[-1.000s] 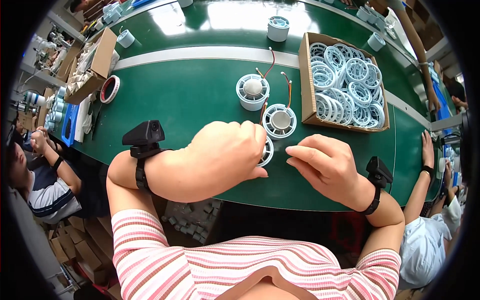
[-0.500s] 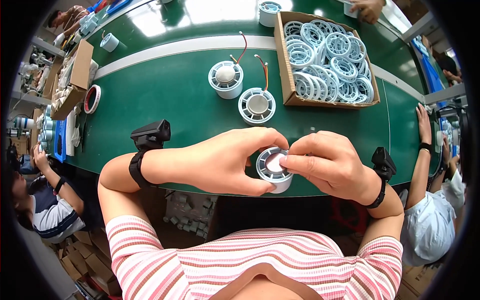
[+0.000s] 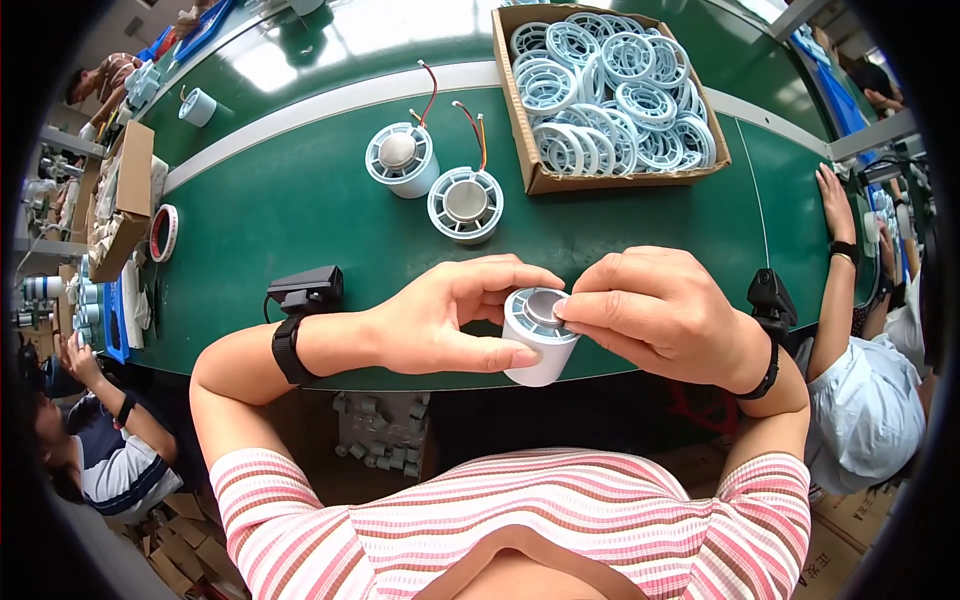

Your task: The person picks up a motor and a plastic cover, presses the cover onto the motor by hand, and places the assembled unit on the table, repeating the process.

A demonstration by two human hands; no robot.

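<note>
— Where is the main thing?
— A white cup point(image 3: 536, 366) with a pale blue spoked top is between the two hands, at the near edge of the green desk point(image 3: 280, 215). It tilts a little; I cannot tell whether its base touches the desk

— What is each grip doing?
— The left hand point(image 3: 435, 312) holds the cup from the left, thumb across the near side, fingers around the far side. The right hand point(image 3: 670, 312) has its fingertips drawn narrow against the right edge of a silver metal disc point(image 3: 543, 305) in the middle of the top; I cannot tell whether they pinch it or only press

— How would it handle?
— Probably light enough for one hand, with a stiff, rather slippery smooth wall. The thin spokes look the most fragile part, so the outer wall seems the safest hold

— And around it?
— Beyond the hands stand two similar cups point(image 3: 399, 152) point(image 3: 466, 203) with thin wires point(image 3: 484, 142), left of a cardboard box point(image 3: 630, 181) full of pale blue rings point(image 3: 627, 57)
</note>
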